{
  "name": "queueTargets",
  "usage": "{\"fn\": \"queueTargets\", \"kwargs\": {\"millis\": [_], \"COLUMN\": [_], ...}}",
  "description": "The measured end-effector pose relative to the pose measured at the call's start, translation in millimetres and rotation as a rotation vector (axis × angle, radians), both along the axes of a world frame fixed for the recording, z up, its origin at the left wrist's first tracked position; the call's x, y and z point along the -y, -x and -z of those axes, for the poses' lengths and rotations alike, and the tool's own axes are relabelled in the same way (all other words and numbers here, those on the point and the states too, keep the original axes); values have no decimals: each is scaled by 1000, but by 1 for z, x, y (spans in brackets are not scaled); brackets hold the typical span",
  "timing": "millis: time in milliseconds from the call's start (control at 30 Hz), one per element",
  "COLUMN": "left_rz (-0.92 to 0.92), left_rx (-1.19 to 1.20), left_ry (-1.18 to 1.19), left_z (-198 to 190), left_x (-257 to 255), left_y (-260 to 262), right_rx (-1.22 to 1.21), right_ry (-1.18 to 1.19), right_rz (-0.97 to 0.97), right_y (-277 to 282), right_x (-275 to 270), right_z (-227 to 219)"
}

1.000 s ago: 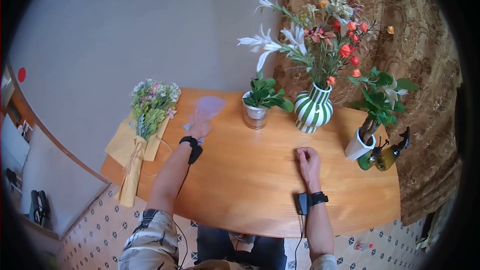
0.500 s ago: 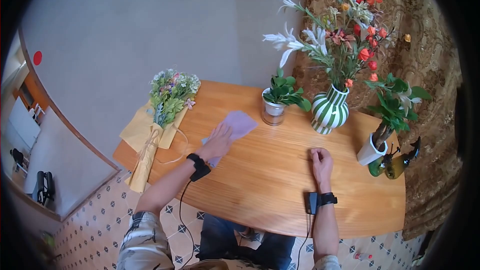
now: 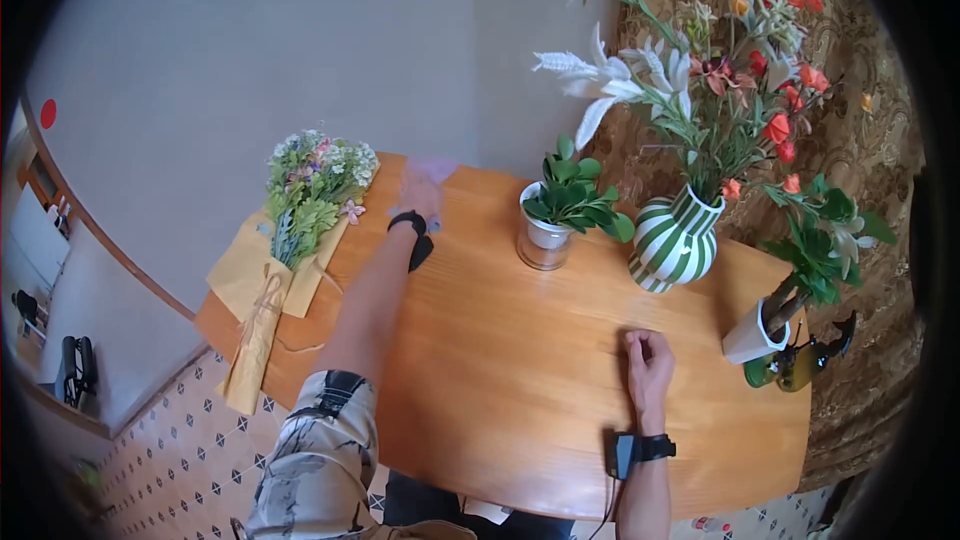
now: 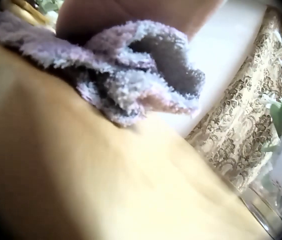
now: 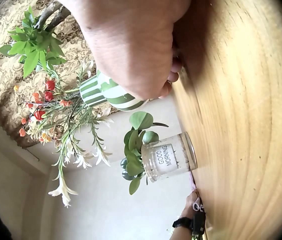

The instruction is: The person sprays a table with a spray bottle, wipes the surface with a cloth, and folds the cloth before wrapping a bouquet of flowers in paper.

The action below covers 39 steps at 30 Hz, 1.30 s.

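Observation:
A purple fluffy cloth (image 3: pixel 432 170) lies near the table's back edge, left of the small potted plant. On top of it rests my left hand (image 3: pixel 420 197), blurred, arm stretched forward. In the left wrist view the cloth (image 4: pixel 131 65) is bunched against the palm (image 4: pixel 136 15); the fingertips are hidden. My right hand (image 3: pixel 650 370) rests on the wooden table (image 3: pixel 500 390) with fingers loosely curled, holding nothing. In the right wrist view this hand (image 5: pixel 131 45) touches the tabletop, and the glass-potted plant (image 5: pixel 168 157) stands beyond it.
At the left lies a paper-wrapped bouquet (image 3: pixel 300 210) with a string. Behind my right hand stand the small plant (image 3: pixel 545 240) and a green-striped vase (image 3: pixel 675 240) of flowers. A white-potted plant (image 3: pixel 755 335) and dark green glass ornaments (image 3: pixel 800 365) are at the right edge.
My left hand and the cloth moved toward the front right, then back to the table's rear edge. My right hand has stayed resting on the table; the head view has shifted.

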State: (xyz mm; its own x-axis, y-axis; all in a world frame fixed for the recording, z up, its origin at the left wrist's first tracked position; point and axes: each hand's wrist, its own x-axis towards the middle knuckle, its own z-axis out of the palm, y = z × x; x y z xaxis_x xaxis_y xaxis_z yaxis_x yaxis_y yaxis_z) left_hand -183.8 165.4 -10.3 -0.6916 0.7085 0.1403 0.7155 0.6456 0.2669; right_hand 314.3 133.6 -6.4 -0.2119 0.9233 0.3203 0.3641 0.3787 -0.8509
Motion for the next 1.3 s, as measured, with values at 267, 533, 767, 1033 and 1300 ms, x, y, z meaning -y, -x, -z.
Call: {"fn": "queueTargets", "kwargs": {"millis": [267,533,767,1033,1300], "left_rz": [-212,820,1027,679,561], "left_rx": [-199,287,-39,-40,-65], "left_ry": [-85,-142,-403,-343,-342], "left_z": [2,12,13,0,7], "left_x": [-38,-52,-35,46,98], "left_y": [46,20,-64,-77,-120], "right_rx": [51,56,82,46,37], "right_ry": [-22,4,-42,-73,-93], "right_rz": [33,19,11,12,-1], "right_y": [2,2,1,-1,-3], "right_x": [1,1,2,3,0], "right_z": [-4,-5,-5,-5,-1]}}
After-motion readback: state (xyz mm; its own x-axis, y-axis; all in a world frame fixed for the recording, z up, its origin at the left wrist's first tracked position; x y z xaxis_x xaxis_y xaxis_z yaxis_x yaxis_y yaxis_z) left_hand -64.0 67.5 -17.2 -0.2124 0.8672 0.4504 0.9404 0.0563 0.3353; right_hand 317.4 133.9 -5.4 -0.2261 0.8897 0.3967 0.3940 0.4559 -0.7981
